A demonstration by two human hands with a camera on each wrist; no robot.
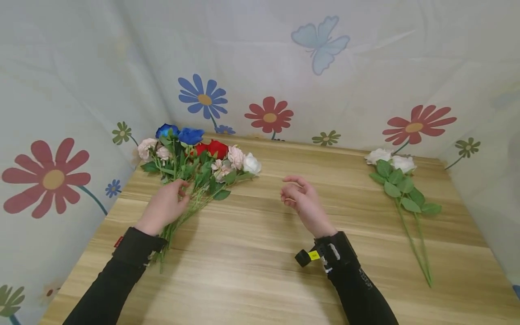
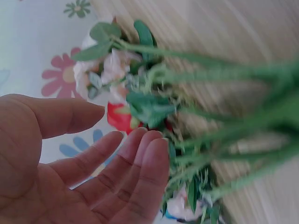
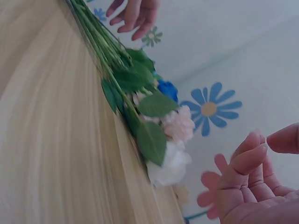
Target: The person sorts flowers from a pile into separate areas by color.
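A bunch of artificial flowers lies on the left of the table, its green stems [image 1: 191,208] pointing towards me. Among its heads are blue flowers [image 1: 191,136], red flowers [image 1: 217,149], pale pink flowers [image 1: 235,157] and a white rose [image 1: 252,164]. My left hand [image 1: 163,206] hovers over the stems; in the left wrist view its thumb and fingers [image 2: 112,156] are apart with nothing between them. My right hand [image 1: 306,205] is held above the middle of the table, fingers loosely bent and holding nothing. In the right wrist view its thumb comes close to the index finger.
Two white roses [image 1: 403,163] with green leaves and long stems lie on the right of the wooden table [image 1: 252,271]. A curtain [image 1: 252,49] printed with flowers and a butterfly stands along the back and sides. Black bands with small cameras [image 1: 302,257] are on the wrists.
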